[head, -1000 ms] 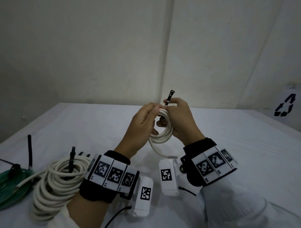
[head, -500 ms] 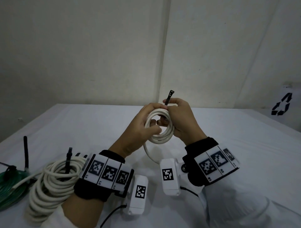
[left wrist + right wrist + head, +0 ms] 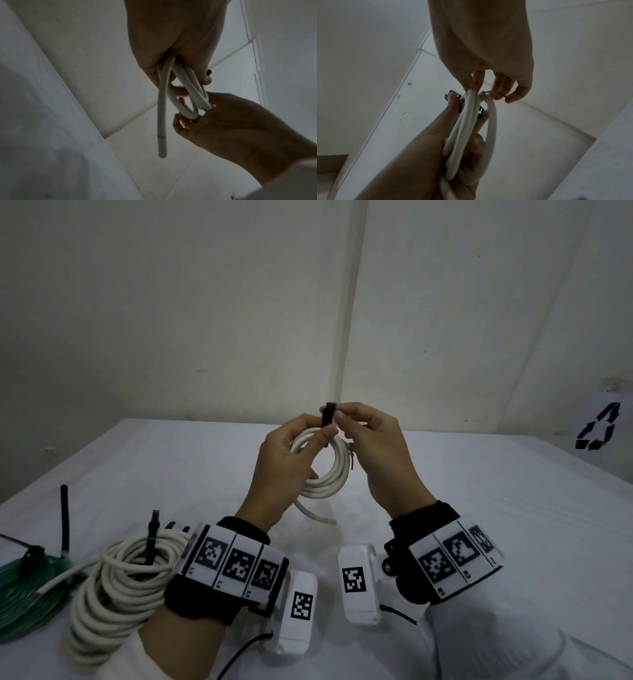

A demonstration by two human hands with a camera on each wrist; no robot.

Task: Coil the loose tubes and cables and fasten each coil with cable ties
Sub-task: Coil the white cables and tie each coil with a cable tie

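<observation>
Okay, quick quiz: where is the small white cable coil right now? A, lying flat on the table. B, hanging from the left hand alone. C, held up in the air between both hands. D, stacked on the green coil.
C: the small white coil is off the table, gripped by the left hand, with the right hand at its top by the black cable tie.

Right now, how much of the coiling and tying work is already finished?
Two look done: the green coil and the big white coil lie on the table, each with a black tie. In hand: the left hand holds the small white coil while the right hand pinches the cable tie at its top. Closing it remains.
</observation>
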